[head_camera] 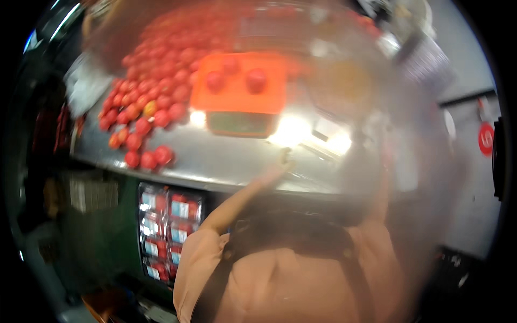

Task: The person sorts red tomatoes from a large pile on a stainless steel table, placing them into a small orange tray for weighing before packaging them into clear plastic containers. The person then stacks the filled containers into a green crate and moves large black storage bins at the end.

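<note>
My left hand is over the near part of a shiny metal table, right of centre; its fingers are blurred, and whether it holds anything cannot be told. Beyond it stands an orange plastic tray on a kitchen-type scale, with a few red round fruits, apparently tomatoes, in it. My right forearm reaches forward at the right; the right hand is lost in haze and its grip cannot be made out. A small pale object with a dark patch lies between the hands.
A large heap of red tomatoes covers the table's left and far side. Below the table edge, a dark crate holds labelled clear packs of red fruit. A white plastic bag hangs at the left corner. Haze blurs the right side.
</note>
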`<state>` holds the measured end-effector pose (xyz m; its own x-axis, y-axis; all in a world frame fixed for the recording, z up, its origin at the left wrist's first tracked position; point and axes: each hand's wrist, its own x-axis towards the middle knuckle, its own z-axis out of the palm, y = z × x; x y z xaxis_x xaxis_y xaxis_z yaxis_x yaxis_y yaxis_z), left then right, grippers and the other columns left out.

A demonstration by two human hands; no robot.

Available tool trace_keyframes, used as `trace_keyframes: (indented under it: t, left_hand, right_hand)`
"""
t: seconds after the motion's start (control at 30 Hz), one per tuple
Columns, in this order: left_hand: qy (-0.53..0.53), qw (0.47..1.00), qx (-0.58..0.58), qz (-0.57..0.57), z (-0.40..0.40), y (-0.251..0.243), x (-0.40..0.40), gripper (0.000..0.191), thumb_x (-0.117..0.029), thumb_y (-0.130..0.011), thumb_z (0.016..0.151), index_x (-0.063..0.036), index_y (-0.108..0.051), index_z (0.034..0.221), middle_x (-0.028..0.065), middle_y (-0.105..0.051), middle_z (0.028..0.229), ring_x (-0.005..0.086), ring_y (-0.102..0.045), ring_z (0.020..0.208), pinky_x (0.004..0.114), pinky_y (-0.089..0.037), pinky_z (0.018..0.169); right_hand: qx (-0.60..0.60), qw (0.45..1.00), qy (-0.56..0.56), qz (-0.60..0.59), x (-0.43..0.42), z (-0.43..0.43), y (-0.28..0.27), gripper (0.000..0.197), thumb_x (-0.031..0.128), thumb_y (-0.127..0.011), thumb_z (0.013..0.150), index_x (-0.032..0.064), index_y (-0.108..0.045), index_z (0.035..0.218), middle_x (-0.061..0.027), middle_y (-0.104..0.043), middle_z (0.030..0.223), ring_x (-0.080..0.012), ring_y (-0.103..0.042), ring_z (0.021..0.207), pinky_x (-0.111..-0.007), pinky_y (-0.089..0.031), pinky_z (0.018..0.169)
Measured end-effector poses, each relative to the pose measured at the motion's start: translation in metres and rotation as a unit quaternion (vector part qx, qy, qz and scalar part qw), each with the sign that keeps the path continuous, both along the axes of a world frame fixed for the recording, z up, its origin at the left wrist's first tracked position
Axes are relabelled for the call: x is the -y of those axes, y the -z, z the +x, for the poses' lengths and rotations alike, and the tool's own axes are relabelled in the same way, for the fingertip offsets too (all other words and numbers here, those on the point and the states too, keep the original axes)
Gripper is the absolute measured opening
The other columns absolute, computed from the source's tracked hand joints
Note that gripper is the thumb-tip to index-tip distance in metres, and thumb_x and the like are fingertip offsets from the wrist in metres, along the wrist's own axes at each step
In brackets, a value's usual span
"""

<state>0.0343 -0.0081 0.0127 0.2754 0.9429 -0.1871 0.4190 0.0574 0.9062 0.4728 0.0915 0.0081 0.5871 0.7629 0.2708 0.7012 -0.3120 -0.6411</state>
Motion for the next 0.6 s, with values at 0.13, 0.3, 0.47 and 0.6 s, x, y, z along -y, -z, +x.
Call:
trace_keyframes:
  t: [0.13, 0.3, 0.47, 0.6]
  left_hand:
    - [0.004, 0.999, -0.032, 0.002, -0.011, 0.012, -0.005, 0.050, -0.026, -0.061, 0.083, -0.0046, -0.048, 0.126, 0.0121, -0.060, 0.077, 0.0251, -0.061, 0.071, 0.035, -0.047, 0.066]
    - [0.025, 0.994, -0.082, 0.074, -0.012, 0.015, -0.016, 0.049, -0.022, -0.062, 0.082, -0.0035, -0.048, 0.126, 0.0073, -0.055, 0.072, 0.0172, -0.055, 0.062, 0.031, -0.044, 0.059]
    - [0.004, 0.988, -0.091, 0.124, -0.009, -0.003, -0.034, 0.051, -0.021, -0.063, 0.081, -0.0040, -0.047, 0.126, 0.0072, -0.056, 0.078, 0.0190, -0.057, 0.064, 0.032, -0.046, 0.061]
    - [0.068, 0.983, -0.121, 0.117, -0.010, 0.021, -0.032, 0.052, -0.027, -0.062, 0.081, -0.0050, -0.047, 0.126, 0.0100, -0.060, 0.078, 0.0219, -0.060, 0.069, 0.035, -0.047, 0.065]
  right_hand:
    - [-0.226, 0.949, -0.053, 0.212, 0.014, -0.020, -0.042, 0.020, 0.023, -0.061, 0.087, 0.0049, -0.061, 0.078, -0.0015, -0.054, 0.070, -0.0137, -0.048, 0.063, -0.029, -0.040, 0.061]
    - [-0.312, 0.900, -0.087, 0.292, 0.017, -0.033, -0.074, 0.013, 0.013, -0.063, 0.085, 0.0034, -0.058, 0.079, 0.0025, -0.048, 0.066, -0.0075, -0.041, 0.057, -0.023, -0.035, 0.053]
    - [-0.445, 0.845, -0.123, 0.270, 0.039, -0.046, -0.127, 0.013, 0.013, -0.060, 0.087, 0.0016, -0.058, 0.082, 0.0009, -0.052, 0.070, -0.0069, -0.047, 0.063, -0.022, -0.038, 0.060]
    - [-0.347, 0.895, -0.252, 0.127, 0.050, -0.072, -0.140, 0.014, 0.016, -0.060, 0.085, 0.0020, -0.061, 0.082, -0.0009, -0.059, 0.074, -0.0066, -0.052, 0.069, -0.020, -0.042, 0.065]
